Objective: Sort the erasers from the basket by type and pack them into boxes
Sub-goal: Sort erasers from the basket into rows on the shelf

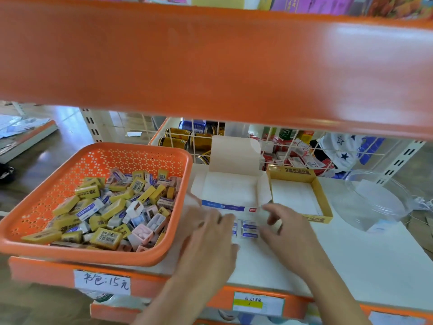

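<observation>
Left hand (206,233) and right hand (289,227), fingers loosely spread, flank the blue-white erasers (249,229): light, firm, probably best pinched sideways.

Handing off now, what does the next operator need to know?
Left hand open, flat beside the blue-white erasers on the shelf; right hand open, fingers loose on their other side.
White box and yellow box stand open, both look empty.
Basket holds most erasers, mixed.
Done: a few blue-white ones pulled out. Left: pack them, sort the rest.
</observation>
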The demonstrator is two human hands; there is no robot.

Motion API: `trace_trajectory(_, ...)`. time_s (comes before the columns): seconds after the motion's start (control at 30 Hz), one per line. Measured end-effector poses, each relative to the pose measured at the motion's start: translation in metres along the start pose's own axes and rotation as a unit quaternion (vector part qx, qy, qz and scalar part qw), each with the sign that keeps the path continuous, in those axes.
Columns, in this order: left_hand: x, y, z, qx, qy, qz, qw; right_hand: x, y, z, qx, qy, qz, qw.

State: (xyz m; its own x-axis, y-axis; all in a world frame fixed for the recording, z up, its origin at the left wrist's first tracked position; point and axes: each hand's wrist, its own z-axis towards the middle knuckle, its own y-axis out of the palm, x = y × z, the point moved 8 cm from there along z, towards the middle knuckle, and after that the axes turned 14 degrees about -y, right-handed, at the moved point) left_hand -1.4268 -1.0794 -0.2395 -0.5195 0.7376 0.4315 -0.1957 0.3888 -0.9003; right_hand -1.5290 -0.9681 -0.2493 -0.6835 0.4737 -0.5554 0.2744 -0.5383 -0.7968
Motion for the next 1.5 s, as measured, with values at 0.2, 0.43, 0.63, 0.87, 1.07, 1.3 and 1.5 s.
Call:
trace_trajectory(0.2, 0.011, -0.104, -0.019, 0.070, 0.062, -0.001, 0.996, -0.078, -0.024, 0.030, 0.053, -0.095, 0.007, 0.994)
trace_trajectory(0.43, -0.135, -0.148, 0.004, 0.020, -0.163, 0.082, 0.983, -0.194, 0.044, 0.061, -0.112, -0.270, -0.027, 0.956)
trace_trajectory(0.63, -0.176, -0.108, 0.007, -0.107, -0.187, 0.099, 0.971, -0.206, 0.112, 0.064, -0.341, -0.250, -0.167, 0.891)
trace_trajectory(0.87, -0.175, -0.106, 0.014, -0.102, -0.150, 0.097, 0.979, -0.205, 0.118, 0.070, -0.305, -0.259, -0.163, 0.902)
trace_trajectory(1.07, -0.175, -0.116, 0.022, -0.077, -0.139, 0.005, 0.987, -0.202, 0.083, 0.072, -0.166, -0.240, 0.015, 0.956)
trace_trajectory(1.3, -0.119, -0.124, 0.022, -0.035, -0.049, -0.117, 0.991, -0.152, 0.029, 0.065, 0.012, -0.132, 0.176, 0.975)
trace_trajectory(1.5, -0.031, -0.104, 0.017, 0.019, 0.036, -0.191, 0.981, -0.060, -0.007, 0.023, 0.076, 0.007, 0.282, 0.956)
